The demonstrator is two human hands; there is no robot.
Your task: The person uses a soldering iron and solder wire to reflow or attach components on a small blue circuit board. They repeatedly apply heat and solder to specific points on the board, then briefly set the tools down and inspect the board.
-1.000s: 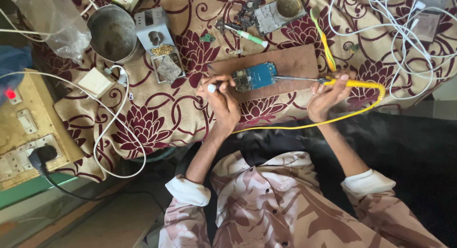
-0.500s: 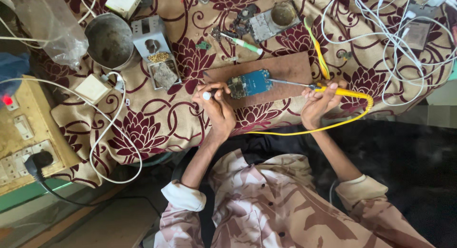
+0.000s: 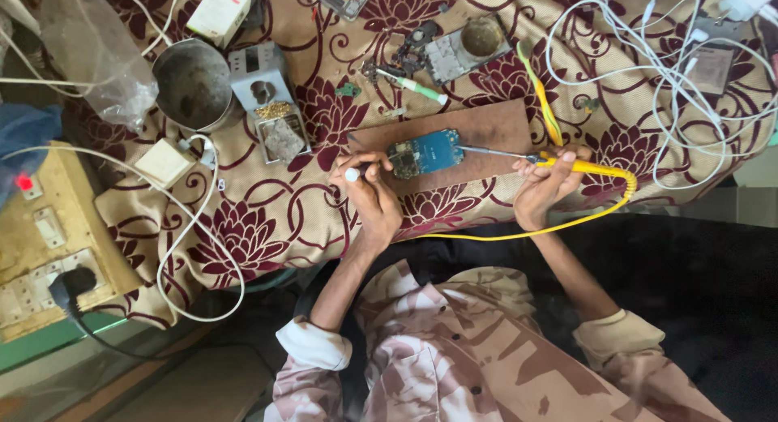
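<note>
maroon-flowered cloth [image 3: 267, 219] is covering our table, with a brown board [image 3: 486, 130] lying on it. we are curling our right hand [image 3: 545, 187] around a yellow soldering iron [image 3: 579, 165], its tip reaching the blue circuit board [image 3: 425, 153] on the brown board; our left hand [image 3: 369, 191] is pinching a white-tipped tool [image 3: 352, 175] beside it.

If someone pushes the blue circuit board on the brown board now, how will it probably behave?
The blue circuit board looks thin and flat, so it is probably light and stiff and would slide, not roll. It lies loose on the smooth brown board, with only the left hand steadying it. Its small exposed parts suggest it is fragile under the yellow soldering iron.
</note>
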